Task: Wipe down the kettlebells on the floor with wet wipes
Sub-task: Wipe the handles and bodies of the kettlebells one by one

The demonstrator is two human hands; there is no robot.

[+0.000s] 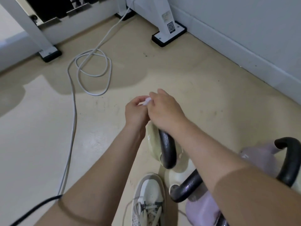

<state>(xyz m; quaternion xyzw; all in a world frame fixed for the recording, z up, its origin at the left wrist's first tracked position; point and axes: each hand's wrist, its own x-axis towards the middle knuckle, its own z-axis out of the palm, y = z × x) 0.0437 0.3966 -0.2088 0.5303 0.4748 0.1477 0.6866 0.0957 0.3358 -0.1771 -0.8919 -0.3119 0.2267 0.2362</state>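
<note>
The left hand (136, 112) and right hand (165, 110) pinch a small white wipe (146, 101) in their fingers (160, 92). Best to spread it flat first. The kettlebells (167, 149) sit on the floor (211, 95) below the fingers.

Left hand (136, 111) and right hand (164, 110) on a white wipe (147, 100), kettlebells (167, 149) below.

Kettlebell handle (167, 149): dark metal, faint sheen. Floor (203, 98): smooth, satin beige. Cable (75, 110): white plastic. Shoe (149, 196): mesh cloth
</note>
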